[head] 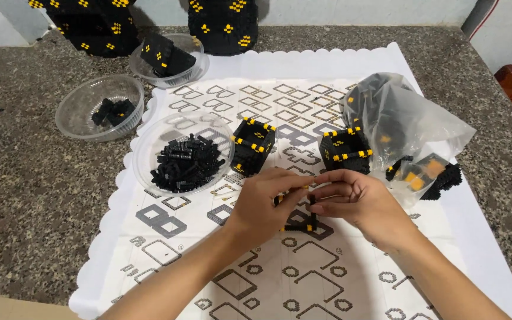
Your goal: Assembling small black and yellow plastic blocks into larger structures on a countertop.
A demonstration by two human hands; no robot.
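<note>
- Speckled granite countertop (19,195) lies under a white scalloped mat (167,261) printed with grey square outlines, and my work sits on that mat.
- My left hand (265,201) pinches a small black-and-yellow brick piece; its fingertips meet those of my right hand over the mat's middle.
- My right hand (360,201) grips a short black upright of the flat square frame (303,224), which lies on the mat right under my fingers.
- That frame looks barely begun: I judge it a base layer only.
- Just beyond stand two finished-looking hollow cubes, the left cube (253,145) and the right cube (344,151).
- To the left, a clear bowl of loose black bricks (185,163) remains well filled, so plenty is left.
- A plastic bag (404,127) of parts rests to my right.
</note>
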